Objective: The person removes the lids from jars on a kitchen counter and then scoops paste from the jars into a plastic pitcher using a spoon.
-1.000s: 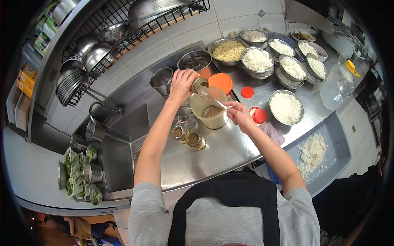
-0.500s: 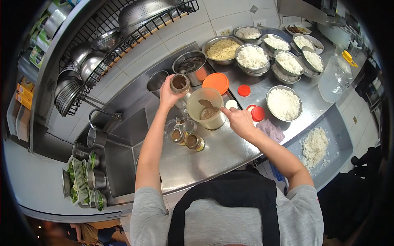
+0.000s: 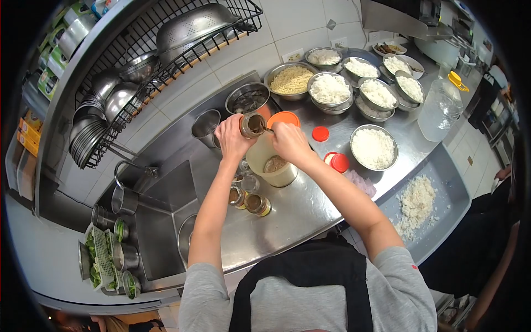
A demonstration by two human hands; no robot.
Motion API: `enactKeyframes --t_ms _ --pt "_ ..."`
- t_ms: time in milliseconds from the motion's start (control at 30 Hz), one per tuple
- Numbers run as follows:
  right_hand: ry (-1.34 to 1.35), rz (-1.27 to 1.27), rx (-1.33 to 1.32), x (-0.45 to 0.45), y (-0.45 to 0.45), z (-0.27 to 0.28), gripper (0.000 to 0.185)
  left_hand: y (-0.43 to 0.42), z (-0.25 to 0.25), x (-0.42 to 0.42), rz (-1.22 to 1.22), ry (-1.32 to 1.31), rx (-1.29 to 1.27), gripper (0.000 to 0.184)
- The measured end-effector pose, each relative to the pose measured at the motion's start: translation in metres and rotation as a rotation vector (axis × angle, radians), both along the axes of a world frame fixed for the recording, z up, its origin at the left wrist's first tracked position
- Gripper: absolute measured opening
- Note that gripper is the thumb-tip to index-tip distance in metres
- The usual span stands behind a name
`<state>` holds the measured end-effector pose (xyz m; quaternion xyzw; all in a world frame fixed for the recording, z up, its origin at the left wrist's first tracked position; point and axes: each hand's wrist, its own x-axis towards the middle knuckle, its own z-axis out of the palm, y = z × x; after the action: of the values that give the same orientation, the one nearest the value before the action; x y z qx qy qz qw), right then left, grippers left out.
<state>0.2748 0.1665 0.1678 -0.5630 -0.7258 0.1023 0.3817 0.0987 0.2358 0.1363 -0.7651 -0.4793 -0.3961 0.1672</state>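
My left hand (image 3: 234,138) is wrapped round a glass jar (image 3: 254,124) with brown contents, tilted above a pale plastic tub (image 3: 282,179). A spoon is gripped in my right hand (image 3: 289,143), its end at the jar's mouth. Brown paste (image 3: 275,164) lies at the bottom of the tub. Close by on the steel counter stand two jars, one (image 3: 258,205) in front and another (image 3: 237,196) beside it, both with brown contents. An orange lid (image 3: 284,119) lies behind the tub, partly hidden by my right hand.
Bowls of rice (image 3: 374,148) and a bowl of noodles (image 3: 291,80) stand at the back and right. Red lids (image 3: 320,133), a clear jug (image 3: 441,110) and a grey tray (image 3: 442,213) are also right. A sink (image 3: 160,240) lies left, below a rack (image 3: 166,66). Another person's arm (image 3: 494,282) shows far right.
The jar went from tilted to more upright and is tilted again over the tub. My right hand lifted the spoon from the tub to the jar's mouth.
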Motion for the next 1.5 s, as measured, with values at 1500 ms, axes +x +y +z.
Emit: enactKeyframes --t_ms 1500 --pt "-0.766 0.188 0.411 0.021 0.013 0.013 0.016 0.022 0.054 -0.014 -0.362 0.405 -0.214 0.071"
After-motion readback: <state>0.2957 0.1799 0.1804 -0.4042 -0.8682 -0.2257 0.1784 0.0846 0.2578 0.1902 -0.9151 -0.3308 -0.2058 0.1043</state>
